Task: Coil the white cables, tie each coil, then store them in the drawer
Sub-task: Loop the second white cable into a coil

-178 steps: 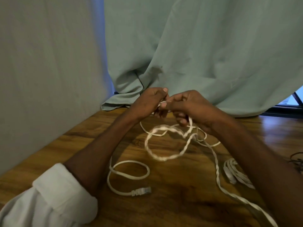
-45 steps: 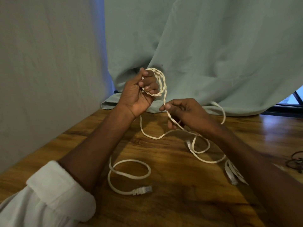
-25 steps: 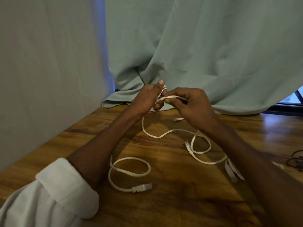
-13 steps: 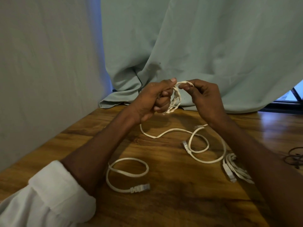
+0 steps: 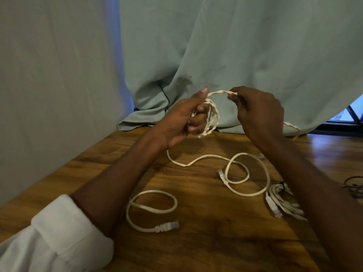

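White cables (image 5: 245,173) on a brown wood-grain table (image 5: 196,242); pale green curtain (image 5: 235,55); white sleeve (image 5: 59,238).

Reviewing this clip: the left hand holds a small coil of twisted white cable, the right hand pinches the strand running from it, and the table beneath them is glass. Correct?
Not quite. The table is brown wood-grain, not glass, as the head view shows. The rest holds: the left hand grips the small coil of twisted white cable, and the right hand pinches its strand.
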